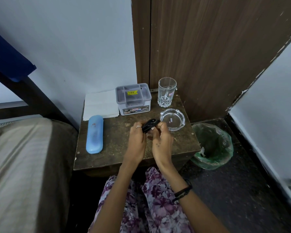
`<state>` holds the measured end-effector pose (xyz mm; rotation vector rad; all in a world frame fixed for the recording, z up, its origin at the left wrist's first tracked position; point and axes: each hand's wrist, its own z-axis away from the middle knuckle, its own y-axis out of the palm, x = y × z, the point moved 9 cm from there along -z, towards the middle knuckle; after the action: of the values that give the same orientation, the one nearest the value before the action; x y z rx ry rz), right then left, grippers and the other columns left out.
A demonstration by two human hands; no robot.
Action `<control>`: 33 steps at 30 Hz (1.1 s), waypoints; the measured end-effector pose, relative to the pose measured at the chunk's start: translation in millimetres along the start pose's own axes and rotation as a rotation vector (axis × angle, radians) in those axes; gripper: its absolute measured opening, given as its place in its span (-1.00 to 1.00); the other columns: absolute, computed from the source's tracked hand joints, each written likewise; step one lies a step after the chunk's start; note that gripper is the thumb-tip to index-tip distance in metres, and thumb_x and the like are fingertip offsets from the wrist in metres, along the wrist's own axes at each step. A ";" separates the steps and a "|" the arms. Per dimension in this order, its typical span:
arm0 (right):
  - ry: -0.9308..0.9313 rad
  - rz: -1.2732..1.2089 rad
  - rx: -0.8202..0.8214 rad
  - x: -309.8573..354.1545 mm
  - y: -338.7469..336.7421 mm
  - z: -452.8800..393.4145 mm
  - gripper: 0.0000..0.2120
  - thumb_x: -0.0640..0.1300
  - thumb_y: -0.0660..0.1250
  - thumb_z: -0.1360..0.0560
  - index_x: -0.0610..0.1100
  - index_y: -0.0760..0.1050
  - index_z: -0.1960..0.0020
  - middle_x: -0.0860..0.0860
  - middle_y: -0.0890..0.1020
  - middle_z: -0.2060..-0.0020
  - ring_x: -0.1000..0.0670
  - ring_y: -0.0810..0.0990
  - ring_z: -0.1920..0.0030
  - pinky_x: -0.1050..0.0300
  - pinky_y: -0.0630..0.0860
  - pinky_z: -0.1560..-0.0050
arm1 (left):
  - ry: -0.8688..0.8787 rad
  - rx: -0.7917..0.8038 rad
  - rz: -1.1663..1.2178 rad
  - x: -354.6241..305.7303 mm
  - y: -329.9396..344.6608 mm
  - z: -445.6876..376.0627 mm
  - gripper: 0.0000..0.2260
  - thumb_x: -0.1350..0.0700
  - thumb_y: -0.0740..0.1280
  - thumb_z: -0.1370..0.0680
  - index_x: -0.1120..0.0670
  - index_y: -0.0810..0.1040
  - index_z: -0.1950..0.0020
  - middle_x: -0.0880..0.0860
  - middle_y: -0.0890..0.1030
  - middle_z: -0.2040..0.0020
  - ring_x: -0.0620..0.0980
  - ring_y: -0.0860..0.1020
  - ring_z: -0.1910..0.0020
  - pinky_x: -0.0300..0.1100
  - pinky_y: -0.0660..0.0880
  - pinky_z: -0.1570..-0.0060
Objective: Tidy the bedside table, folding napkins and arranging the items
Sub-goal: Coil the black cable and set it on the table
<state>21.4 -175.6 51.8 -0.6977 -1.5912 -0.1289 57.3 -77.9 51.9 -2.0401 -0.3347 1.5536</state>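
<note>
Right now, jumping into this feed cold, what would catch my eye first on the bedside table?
Both hands, left and right, meet over the middle of the worn brown wooden table, holding a small black folded object. Left of them lies a light blue oblong plastic case. At the back stand a grey lidded plastic box beside flat white napkins, with a clear drinking glass behind a round clear glass ashtray.

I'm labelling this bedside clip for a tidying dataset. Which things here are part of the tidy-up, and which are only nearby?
Part of the job:
- black object, held by left hand and right hand
- napkins
- blue case
- lidded plastic box
- drinking glass
- glass ashtray
- bedside table

Only nearby:
- lined bin
- bed
- wooden door
</note>
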 end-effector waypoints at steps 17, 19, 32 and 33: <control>-0.200 0.346 0.118 11.2 4.5 5.6 -0.77 -0.19 0.15 -0.60 -0.20 0.45 -0.21 -0.03 0.57 0.04 0.11 0.47 0.23 0.45 0.32 0.36 | -0.046 0.084 0.006 17.0 -13.9 -11.5 -0.81 0.41 0.13 -0.51 0.17 0.42 0.02 0.05 0.48 0.21 -0.06 0.42 0.28 -0.36 0.29 0.34; -0.154 0.276 0.113 8.6 0.1 -2.5 -0.75 -0.13 0.20 -0.59 -0.17 0.51 -0.22 -0.02 0.59 0.01 0.10 0.53 0.14 0.55 0.36 0.21 | -0.228 0.083 0.212 34.2 -13.5 -7.9 -0.82 0.36 0.17 -0.51 0.17 0.47 -0.03 0.04 0.54 0.17 -0.13 0.47 0.26 -0.46 0.37 0.35; 0.433 -0.448 0.354 -35.8 17.4 -24.3 -0.76 -0.14 0.30 -0.53 -0.07 0.54 -0.19 -0.07 0.62 -0.10 -0.01 0.60 -0.09 0.07 0.58 -0.07 | -0.508 0.203 0.759 52.7 11.3 -4.7 -0.82 0.38 0.12 -0.57 0.18 0.43 -0.07 0.11 0.57 0.19 -0.13 0.62 0.42 -0.33 0.55 0.41; 0.449 -0.488 0.390 -36.1 20.3 -23.7 -0.74 -0.17 0.29 -0.53 -0.09 0.54 -0.21 -0.09 0.64 -0.08 -0.02 0.62 -0.06 0.11 0.60 -0.02 | -0.514 0.208 0.772 52.4 12.7 -4.2 -0.82 0.36 0.12 -0.57 0.17 0.43 -0.08 0.11 0.58 0.18 -0.12 0.62 0.42 -0.33 0.55 0.41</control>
<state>51.5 -183.3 15.5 0.0371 -1.2684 -0.3012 75.4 -62.9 3.1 -1.6520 0.4848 2.4478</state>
